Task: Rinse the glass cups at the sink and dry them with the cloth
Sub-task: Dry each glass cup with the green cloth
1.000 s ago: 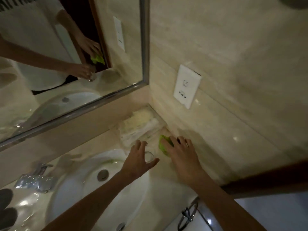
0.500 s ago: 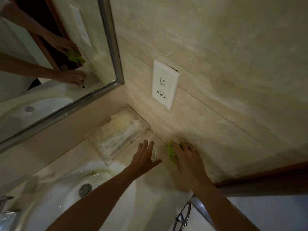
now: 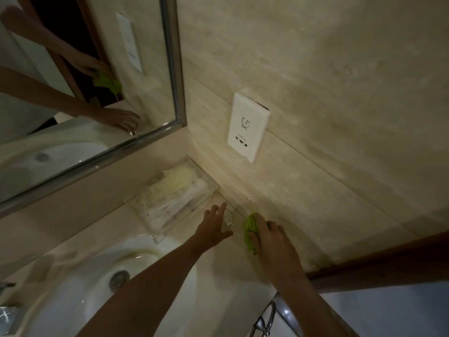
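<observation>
A clear glass cup (image 3: 228, 218) stands on the beige counter by the wall corner. My left hand (image 3: 213, 227) reaches over it, fingers on its far side and thumb on the near side, gripping its rim. Just to its right, my right hand (image 3: 271, 239) holds a bunched green cloth (image 3: 249, 231) close to the wall. The mirror (image 3: 73, 93) shows the cloth hanging from that hand, above the counter. The white sink basin (image 3: 73, 302) lies at the lower left.
A clear tray (image 3: 175, 205) of wrapped toiletries sits in the corner behind the cup. A white wall socket (image 3: 249, 127) is above it. The faucet (image 3: 9, 317) is at the lower left edge, and a metal ring (image 3: 263, 322) hangs below the counter's front.
My view has swung away from the sink toward the wall corner. Both hands stay by the wall, the left on the cup. More of the green cloth now shows in my right hand.
</observation>
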`<state>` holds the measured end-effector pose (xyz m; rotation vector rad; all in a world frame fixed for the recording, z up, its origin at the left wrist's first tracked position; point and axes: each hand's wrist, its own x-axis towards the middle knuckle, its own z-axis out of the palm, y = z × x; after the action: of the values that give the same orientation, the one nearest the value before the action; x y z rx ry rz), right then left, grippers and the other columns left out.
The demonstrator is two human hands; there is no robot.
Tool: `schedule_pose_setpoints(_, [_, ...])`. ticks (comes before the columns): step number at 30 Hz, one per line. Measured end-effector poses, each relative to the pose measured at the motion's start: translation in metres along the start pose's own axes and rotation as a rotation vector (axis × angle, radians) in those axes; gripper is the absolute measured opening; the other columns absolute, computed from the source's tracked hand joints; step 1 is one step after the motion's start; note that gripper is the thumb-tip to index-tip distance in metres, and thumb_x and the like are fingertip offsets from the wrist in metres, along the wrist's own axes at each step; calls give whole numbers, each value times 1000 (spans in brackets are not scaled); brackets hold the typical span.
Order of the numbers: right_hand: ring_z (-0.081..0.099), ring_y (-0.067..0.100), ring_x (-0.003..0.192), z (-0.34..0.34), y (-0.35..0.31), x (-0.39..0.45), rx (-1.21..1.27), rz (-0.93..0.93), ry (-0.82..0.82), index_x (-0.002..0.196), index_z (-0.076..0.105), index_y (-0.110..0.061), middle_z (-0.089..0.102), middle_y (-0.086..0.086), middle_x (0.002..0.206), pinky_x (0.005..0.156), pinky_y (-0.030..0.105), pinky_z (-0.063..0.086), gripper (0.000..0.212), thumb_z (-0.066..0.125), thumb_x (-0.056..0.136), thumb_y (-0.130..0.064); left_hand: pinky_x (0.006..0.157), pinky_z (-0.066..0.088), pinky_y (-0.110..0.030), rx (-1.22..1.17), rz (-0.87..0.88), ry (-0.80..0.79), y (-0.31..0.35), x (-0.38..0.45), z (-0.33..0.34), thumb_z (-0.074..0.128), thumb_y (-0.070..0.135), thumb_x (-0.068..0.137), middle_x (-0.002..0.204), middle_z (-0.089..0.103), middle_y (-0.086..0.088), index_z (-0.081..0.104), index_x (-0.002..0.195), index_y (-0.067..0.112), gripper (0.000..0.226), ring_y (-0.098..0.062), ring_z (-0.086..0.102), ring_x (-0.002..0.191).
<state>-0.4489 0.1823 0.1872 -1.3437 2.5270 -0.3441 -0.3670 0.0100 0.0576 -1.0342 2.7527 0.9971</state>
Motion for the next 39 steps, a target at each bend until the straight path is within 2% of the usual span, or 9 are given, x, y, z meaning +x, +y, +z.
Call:
schedule_pose_setpoints(4, [48, 28, 121, -12, -18, -12, 187, 115, 50, 139, 45, -23, 38, 9, 142, 90, 36, 47, 36, 43, 105, -34, 104, 42, -50, 22, 39, 35, 3, -19, -17, 75, 34, 84, 154, 23, -17, 6, 158, 22, 102, -40, 31, 136])
schedule_pose_setpoints(10, [54, 29, 110, -17, -59, -31, 355, 140, 218, 137, 49, -14, 48, 11, 126, 90, 37, 46, 42, 59, 98, -26, 96, 47, -50, 2, 112, 163, -21, -96, -72, 57, 27, 89, 141, 38, -16, 30, 149, 13, 67, -35, 41, 125])
schedule_pose_setpoints(14, [63, 33, 82, 4, -105, -42, 438, 50, 257, 101, 64, -7, 66, 13, 89, 70, 39, 51, 23, 59, 97, -28, 88, 49, -43, 24, 46, 290, -55, -174, -112, 57, 16, 90, 132, 47, -13, 39, 141, 12, 55, -31, 45, 118])
schedule_pose_setpoints(16, [61, 37, 68, 18, -136, -53, 455, 2, 269, 80, 62, -4, 64, 15, 71, 59, 36, 44, 36, 52, 101, -31, 88, 47, -42, 24, -44, 319, -79, -218, -124, 57, 16, 90, 127, 50, -13, 43, 137, 11, 49, -30, 46, 116])
schedule_pose_setpoints(23, [60, 35, 83, 63, -246, -102, 390, -115, -23, 76, 58, -11, 64, 12, 82, 68, 37, 45, 48, 34, 106, -41, 90, 45, -37, -4, -392, 338, -160, -376, -130, 61, 20, 90, 119, 58, -11, 55, 119, 11, 31, -31, 55, 112])
schedule_pose_setpoints(26, [58, 27, 78, 74, -286, -125, 428, -186, -38, 77, 56, -18, 57, 1, 76, 68, 35, 44, 43, 34, 106, -42, 91, 45, -39, 19, -555, 333, -181, -430, -120, 59, 28, 91, 123, 57, -8, 54, 123, 15, 34, -30, 54, 113])
schedule_pose_setpoints(30, [61, 32, 82, 93, -325, -150, 502, -269, -19, 78, 52, -20, 63, 6, 79, 66, 36, 41, 36, 39, 105, -39, 102, 41, -44, 57, -739, 320, -199, -481, -103, 60, 41, 90, 132, 51, -7, 48, 132, 20, 49, -32, 49, 123])
schedule_pose_setpoints(34, [55, 28, 78, 97, -352, -170, 566, -282, 15, 78, 49, -17, 55, 1, 74, 64, 33, 34, 37, 38, 106, -38, 105, 38, -45, 43, -788, 338, -208, -510, -81, 67, 48, 84, 146, 37, -7, 43, 137, 22, 64, -30, 33, 138])
schedule_pose_setpoints(39, [49, 23, 66, 98, -361, -182, 616, -295, 9, 71, 48, -10, 49, -1, 63, 57, 28, 27, 41, 47, 104, -35, 101, 37, -40, 169, -737, 240, -209, -520, -51, 65, 60, 78, 142, 38, -3, 37, 142, 28, 78, -29, 40, 127])
